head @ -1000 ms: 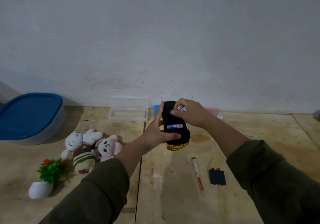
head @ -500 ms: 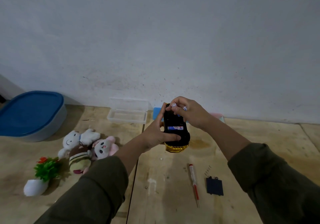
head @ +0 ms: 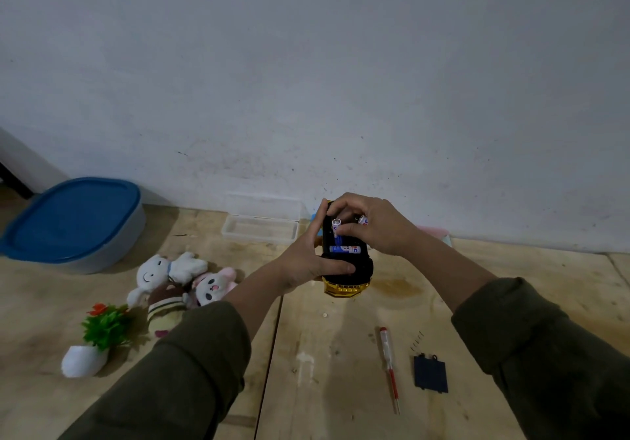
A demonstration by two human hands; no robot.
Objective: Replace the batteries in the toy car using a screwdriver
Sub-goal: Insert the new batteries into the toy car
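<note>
Toy car (head: 346, 269) in left hand (head: 303, 266) grip, right hand (head: 378, 225) seemingly pinching battery (head: 336, 226), wooden table (head: 324, 354), grey wall (head: 306, 65)

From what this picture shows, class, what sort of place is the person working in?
Probably a makeshift home worktable: a bare plywood table against a scuffed plain wall, with soft toys and a blue-lidded tub alongside.

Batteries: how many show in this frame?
3. One blue-and-white battery lies seated in the upturned black-and-gold toy car; one white-tipped battery stands tilted at the bay; a third is in the right hand. More may be hidden.
</note>
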